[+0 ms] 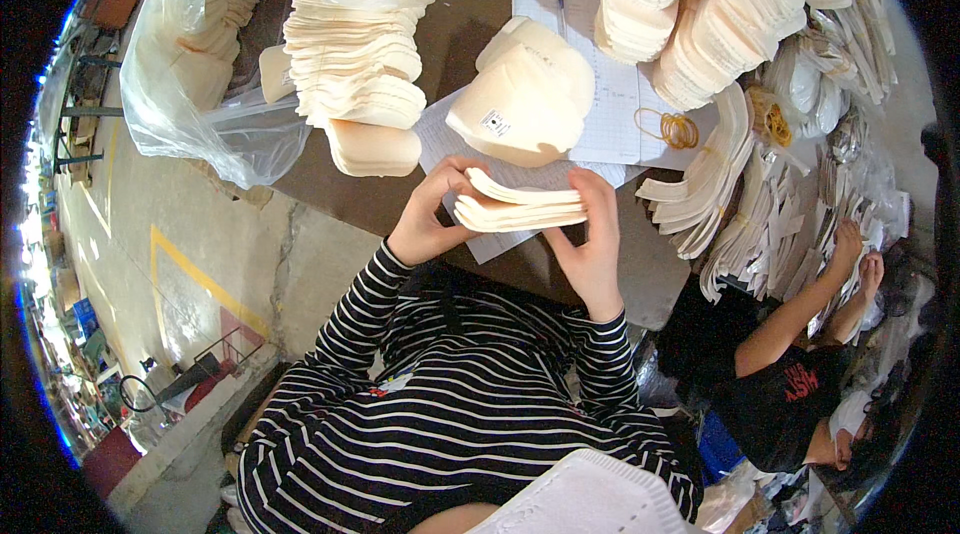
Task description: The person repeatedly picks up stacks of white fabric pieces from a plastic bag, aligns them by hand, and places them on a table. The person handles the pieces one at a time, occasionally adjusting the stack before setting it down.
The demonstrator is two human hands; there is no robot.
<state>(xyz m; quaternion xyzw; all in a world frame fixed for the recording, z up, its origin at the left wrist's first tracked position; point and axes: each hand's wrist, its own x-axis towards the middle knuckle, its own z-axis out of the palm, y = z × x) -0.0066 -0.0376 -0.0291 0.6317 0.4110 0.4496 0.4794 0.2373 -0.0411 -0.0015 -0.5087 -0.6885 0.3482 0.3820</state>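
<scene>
Between my two hands is a small stack of cream, curved foam pads [522,216], held near the table's front edge. My left hand [432,216] grips the stack's left end, thumb below and fingers above. The right end is pinched by my right hand [590,239]. The upper pads stand slightly apart from the lower ones at the left end. Just beyond the stack lies a pile of wider cream pads [520,99] with a small printed label on top. Sheets of paper [613,99] spread beneath that pile.
At the left, a long row of pads [355,64] stands beside a clear plastic bag [210,124]. Banded bundles [690,24] fill the far right. Yellow rubber bands [668,130] and a pen [561,2] lie on the papers. Another person [790,374] handles pieces at the right.
</scene>
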